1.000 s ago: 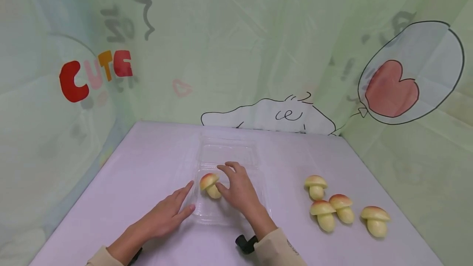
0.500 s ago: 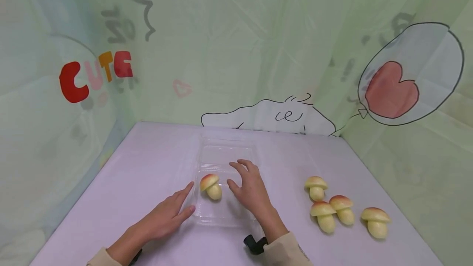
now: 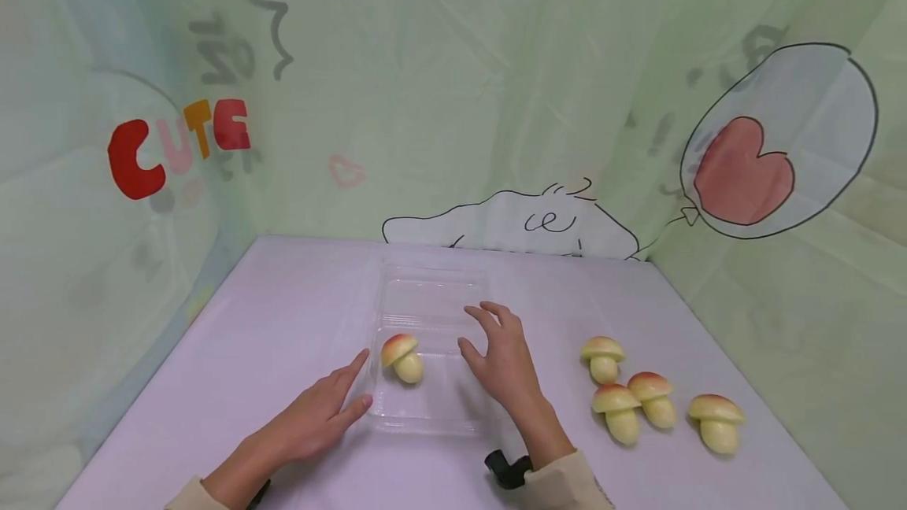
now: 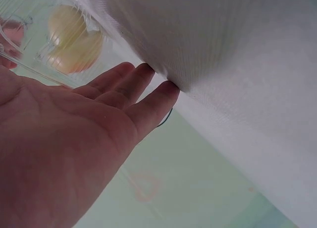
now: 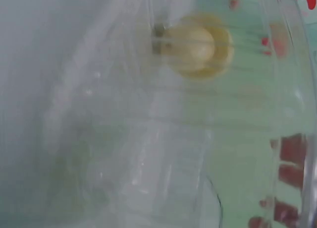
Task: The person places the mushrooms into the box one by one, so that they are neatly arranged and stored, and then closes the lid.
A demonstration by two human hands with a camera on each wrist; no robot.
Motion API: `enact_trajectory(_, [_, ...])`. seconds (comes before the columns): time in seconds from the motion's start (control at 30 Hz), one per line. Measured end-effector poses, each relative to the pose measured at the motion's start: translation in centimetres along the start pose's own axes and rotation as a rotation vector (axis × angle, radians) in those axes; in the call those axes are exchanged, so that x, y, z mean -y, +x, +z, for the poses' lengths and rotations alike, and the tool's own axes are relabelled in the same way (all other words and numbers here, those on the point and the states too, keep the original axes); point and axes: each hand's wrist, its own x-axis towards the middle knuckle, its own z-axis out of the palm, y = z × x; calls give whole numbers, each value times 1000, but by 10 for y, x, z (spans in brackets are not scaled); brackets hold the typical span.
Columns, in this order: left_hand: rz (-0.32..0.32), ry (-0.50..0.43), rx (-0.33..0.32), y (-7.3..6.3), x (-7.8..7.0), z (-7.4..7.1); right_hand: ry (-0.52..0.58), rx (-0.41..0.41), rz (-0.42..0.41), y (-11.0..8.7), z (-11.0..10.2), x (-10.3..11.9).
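A clear plastic clamshell box [image 3: 439, 422] lies opened flat on the table, its lid half [image 3: 435, 297] toward the back wall. Inside the near half, at the left, lies a pale yellow mushroom [image 3: 402, 359] with a red-tinged cap, tilted. My left hand [image 3: 312, 418] is beside the box's left edge, fingers extended; in the left wrist view its fingertips [image 4: 168, 89] touch the white table surface. Over the box's right side hovers my right hand [image 3: 505, 360], fingers loosely bent and holding nothing. Through clear plastic, the right wrist view shows the mushroom [image 5: 198, 47].
Several similar mushrooms stand to the right: one farther back [image 3: 603, 359], two touching [image 3: 618, 413] in the middle, and another mushroom [image 3: 717, 422] nearer the right edge. Printed fabric walls [image 3: 439, 101] enclose the table [image 3: 283, 305] at the back and sides.
My right hand has let go of the mushroom in the box and moved away to the right. The left hand and the mushrooms have stayed in place.
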Motion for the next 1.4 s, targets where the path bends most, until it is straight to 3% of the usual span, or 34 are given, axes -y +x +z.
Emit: enact_trajectory(1.4, [7, -16, -13, 0, 1, 3, -28, -92, 91, -8, -24, -57])
